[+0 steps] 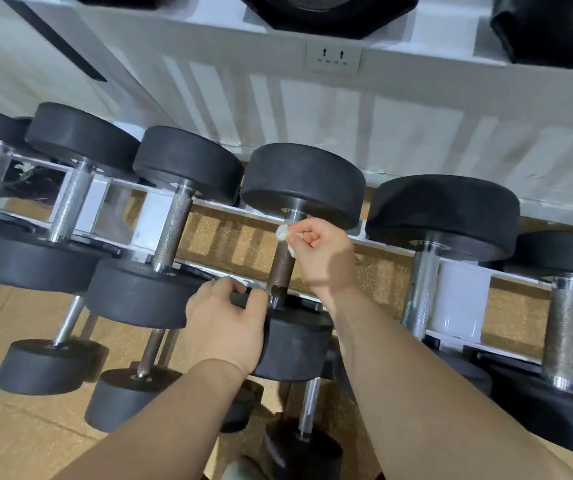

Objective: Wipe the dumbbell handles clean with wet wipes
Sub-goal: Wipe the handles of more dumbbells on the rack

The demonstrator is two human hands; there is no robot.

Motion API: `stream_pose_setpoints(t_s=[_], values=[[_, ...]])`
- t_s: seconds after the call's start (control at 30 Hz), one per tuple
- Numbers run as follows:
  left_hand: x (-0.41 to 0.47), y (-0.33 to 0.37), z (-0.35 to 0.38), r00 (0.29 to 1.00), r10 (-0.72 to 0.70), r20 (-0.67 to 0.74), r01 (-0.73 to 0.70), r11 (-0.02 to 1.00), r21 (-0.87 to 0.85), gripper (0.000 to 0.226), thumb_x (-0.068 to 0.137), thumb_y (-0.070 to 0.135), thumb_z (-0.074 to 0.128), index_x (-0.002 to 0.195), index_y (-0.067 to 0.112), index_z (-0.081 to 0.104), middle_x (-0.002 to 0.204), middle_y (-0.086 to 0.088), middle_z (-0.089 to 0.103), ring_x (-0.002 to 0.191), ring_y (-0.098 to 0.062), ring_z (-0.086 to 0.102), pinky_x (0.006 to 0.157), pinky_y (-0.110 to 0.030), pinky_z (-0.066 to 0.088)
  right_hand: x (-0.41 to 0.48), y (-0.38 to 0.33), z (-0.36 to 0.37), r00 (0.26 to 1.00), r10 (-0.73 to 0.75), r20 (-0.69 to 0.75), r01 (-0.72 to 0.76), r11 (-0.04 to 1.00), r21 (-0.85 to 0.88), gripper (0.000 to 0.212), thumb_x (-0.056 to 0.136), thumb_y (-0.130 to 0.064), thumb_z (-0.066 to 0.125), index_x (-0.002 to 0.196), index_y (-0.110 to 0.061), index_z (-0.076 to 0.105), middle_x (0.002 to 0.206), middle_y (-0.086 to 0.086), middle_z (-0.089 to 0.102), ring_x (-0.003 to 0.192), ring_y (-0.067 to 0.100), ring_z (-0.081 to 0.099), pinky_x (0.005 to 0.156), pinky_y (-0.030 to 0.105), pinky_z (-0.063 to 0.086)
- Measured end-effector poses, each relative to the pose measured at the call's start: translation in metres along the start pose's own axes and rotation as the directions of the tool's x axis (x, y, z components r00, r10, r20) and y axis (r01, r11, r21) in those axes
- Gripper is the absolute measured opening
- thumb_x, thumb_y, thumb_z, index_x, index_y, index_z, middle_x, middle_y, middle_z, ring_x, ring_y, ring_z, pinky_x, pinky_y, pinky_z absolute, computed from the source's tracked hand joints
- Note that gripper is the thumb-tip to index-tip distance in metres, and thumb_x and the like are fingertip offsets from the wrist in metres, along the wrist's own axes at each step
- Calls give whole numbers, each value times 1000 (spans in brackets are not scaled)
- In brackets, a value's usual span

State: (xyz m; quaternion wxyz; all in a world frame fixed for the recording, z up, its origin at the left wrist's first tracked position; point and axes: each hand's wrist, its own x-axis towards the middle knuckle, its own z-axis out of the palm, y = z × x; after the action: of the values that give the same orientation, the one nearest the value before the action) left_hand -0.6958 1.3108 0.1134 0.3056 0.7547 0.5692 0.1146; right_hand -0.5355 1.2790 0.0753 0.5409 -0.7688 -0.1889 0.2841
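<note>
While the right hand point(319, 254) pinches one white wet wipe point(282, 233) against a dumbbell handle point(283, 268), the left hand point(226, 323) grips its near head point(295, 344); six dumbbells line the rack point(465, 296) top.

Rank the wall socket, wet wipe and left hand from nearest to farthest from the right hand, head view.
1. wet wipe, held in the right hand.
2. left hand, lower left, gripping the dumbbell.
3. wall socket, top centre, far back.
</note>
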Motion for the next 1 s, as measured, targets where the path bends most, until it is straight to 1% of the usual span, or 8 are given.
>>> stream_pose_setpoints(t_s=[0.17, 0.27, 0.4, 0.53, 0.6, 0.7, 0.83, 1.0], values=[[0, 3, 0, 1000, -29, -12, 28, 999, -29, 47, 71, 63, 35, 67, 20, 54, 84, 3, 55, 99, -32, 52, 80, -42, 44, -8, 4, 4, 997, 81, 3, -81, 997, 15, 14, 91, -23, 66, 87, -33, 75, 79, -12, 68, 75, 11, 64, 76, 33, 56], [0, 4, 1, 999, -37, -16, 36, 999, -38, 44, 74, 61, 36, 62, 20, 46, 80, -3, 52, 96, -36, 51, 75, -41, 41, 2, -5, 7, 1000, -28, -7, 27, 996, -86, 21, 91, -19, 62, 91, -32, 78, 94, -15, 72, 87, 4, 64, 80, 28, 54], [-3, 7, -1, 998, -52, -19, 51, 997, -54, 46, 72, 60, 34, 62, 17, 45, 74, -3, 50, 92, -35, 51, 69, -39, 37, 5, -11, 7, 990, -139, -29, 133, 979, -156, 19, 89, -19, 64, 95, -27, 80, 102, -8, 75, 98, 14, 66, 93, 33, 54], [-5, 9, -2, 997, -75, -17, 73, 996, -58, 49, 71, 60, 34, 66, 15, 53, 75, -3, 57, 86, -32, 54, 65, -38, 38, -23, 6, 4, 993, -75, 96, 91, 980, -177, 18, 86, -19, 69, 96, -30, 79, 92, -12, 71, 88, 14, 67, 87, 30, 55], [-6, 11, -3, 997, -81, -12, 80, 996, -46, 48, 72, 60, 35, 65, 15, 52, 73, -4, 57, 81, -30, 55, 63, -37, 36, -21, 4, 0, 982, -107, 155, 144, 959, -246, 22, 84, -16, 72, 99, -30, 78, 95, -10, 70, 90, 14, 65, 86, 27, 53], [-6, 12, -4, 996, -84, 0, 84, 996, -22, 49, 71, 61, 35, 68, 16, 54, 77, -4, 59, 81, -29, 56, 66, -37, 42, -8, -7, -5, 971, -173, 167, 215, 935, -282, 20, 88, -21, 71, 106, -26, 78, 107, -5, 71, 97, 13, 63, 88, 24, 48], [-5, 11, -4, 997, -71, 9, 71, 997, -16, 47, 73, 61, 35, 70, 17, 53, 79, -3, 59, 86, -30, 56, 75, -42, 51, -8, -10, -3, 984, -149, 100, 171, 945, -279, 21, 91, -27, 71, 111, -26, 77, 114, -6, 72, 103, 11, 64, 90, 21, 46], [-5, 9, -6, 998, -68, 7, 68, 995, -70, 39, 76, 52, 23, 67, 21, 45, 86, -6, 59, 94, -37, 53, 86, -51, 50, -17, -10, -9, 890, -163, 426, 389, 759, -523, 17, 91, -27, 68, 104, -29, 79, 108, -12, 73, 100, 5, 63, 95, 26, 49]])
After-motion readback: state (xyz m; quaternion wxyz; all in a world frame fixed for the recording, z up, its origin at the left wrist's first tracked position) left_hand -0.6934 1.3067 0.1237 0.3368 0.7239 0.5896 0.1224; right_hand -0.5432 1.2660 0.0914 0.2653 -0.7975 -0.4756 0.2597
